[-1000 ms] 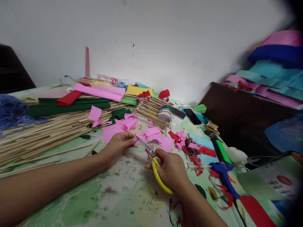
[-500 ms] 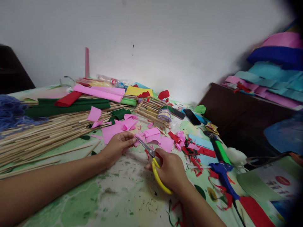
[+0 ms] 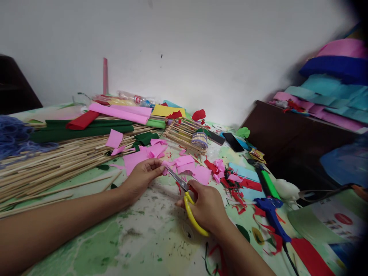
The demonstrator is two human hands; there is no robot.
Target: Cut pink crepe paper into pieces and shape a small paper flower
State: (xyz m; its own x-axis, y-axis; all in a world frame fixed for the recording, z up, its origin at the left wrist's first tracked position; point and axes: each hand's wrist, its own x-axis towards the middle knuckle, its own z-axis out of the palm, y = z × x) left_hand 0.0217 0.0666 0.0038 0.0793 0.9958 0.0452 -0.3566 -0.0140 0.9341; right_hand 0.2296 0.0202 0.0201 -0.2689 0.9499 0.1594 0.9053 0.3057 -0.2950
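My right hand grips a pair of scissors by the yellow handles, the metal blades pointing up and to the left. Between the pinched fingertips of my left hand is a small piece of pink crepe paper, partly hidden by the fingers. The blade tips touch or overlap this piece; whether they are cutting into it I cannot tell. Just behind my hands lie several pink paper scraps and a larger pink sheet.
Bamboo sticks spread over the left, beside rolled green paper. A small stick frame stands at the back near a phone. To the right are a blue glue gun, red scraps and a bag.
My left fingers have shifted very slightly at the pink piece. The scissors and my right hand stay almost in the same place.
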